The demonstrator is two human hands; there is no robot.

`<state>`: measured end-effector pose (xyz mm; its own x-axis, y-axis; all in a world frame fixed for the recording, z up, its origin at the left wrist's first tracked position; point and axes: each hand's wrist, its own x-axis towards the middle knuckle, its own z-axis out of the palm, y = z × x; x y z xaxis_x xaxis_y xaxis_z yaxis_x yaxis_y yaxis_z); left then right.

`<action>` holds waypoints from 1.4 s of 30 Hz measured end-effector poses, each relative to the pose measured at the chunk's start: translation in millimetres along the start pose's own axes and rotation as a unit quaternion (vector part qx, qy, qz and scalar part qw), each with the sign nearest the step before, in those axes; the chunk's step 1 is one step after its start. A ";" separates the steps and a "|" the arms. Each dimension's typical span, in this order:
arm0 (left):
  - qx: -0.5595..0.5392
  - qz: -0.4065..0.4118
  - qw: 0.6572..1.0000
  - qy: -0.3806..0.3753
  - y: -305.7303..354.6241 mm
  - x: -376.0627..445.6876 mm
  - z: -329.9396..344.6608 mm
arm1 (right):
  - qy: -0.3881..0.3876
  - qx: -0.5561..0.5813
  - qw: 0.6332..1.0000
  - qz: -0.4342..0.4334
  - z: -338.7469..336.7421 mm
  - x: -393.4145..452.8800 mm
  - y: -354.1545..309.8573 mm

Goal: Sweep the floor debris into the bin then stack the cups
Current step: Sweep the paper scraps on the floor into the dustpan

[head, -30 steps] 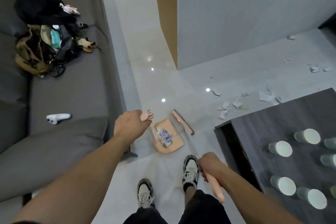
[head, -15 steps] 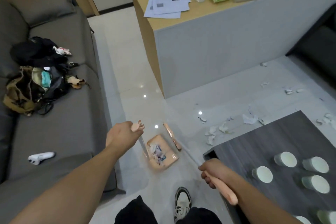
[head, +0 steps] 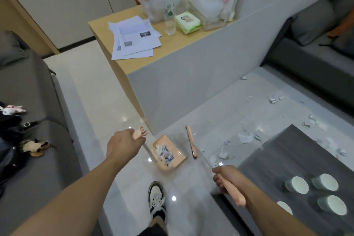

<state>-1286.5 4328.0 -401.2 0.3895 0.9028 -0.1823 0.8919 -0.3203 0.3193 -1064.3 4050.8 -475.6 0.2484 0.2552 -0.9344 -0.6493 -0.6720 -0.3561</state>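
Both hands grip: left [head: 122,144] the dustpan [head: 168,152] handle, right [head: 227,177] the broom [head: 191,144] handle.

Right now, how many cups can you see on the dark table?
4, all at the table's near right end: one at the back left, one at the back right, one in front, and one partly behind the right forearm. More may sit beyond the frame edge.
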 end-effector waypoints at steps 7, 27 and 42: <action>0.008 0.046 0.998 -0.049 3.7 93.9 1.7 | -0.061 0.175 0.981 0.055 41.6 24.0 -73.3; 0.092 0.131 0.984 -0.083 99.3 197.6 32.6 | 0.046 0.113 0.990 0.063 -33.0 76.0 -103.3; 0.090 0.256 0.956 -0.109 194.2 229.4 48.7 | 0.058 0.286 0.956 0.020 -38.7 40.0 -116.3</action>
<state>-1012.8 4459.0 -426.4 0.8068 0.5393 -0.2412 0.5889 -0.7664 0.2565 -951.0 4112.3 -471.5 0.2718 0.1372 -0.9525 -0.9387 -0.1805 -0.2938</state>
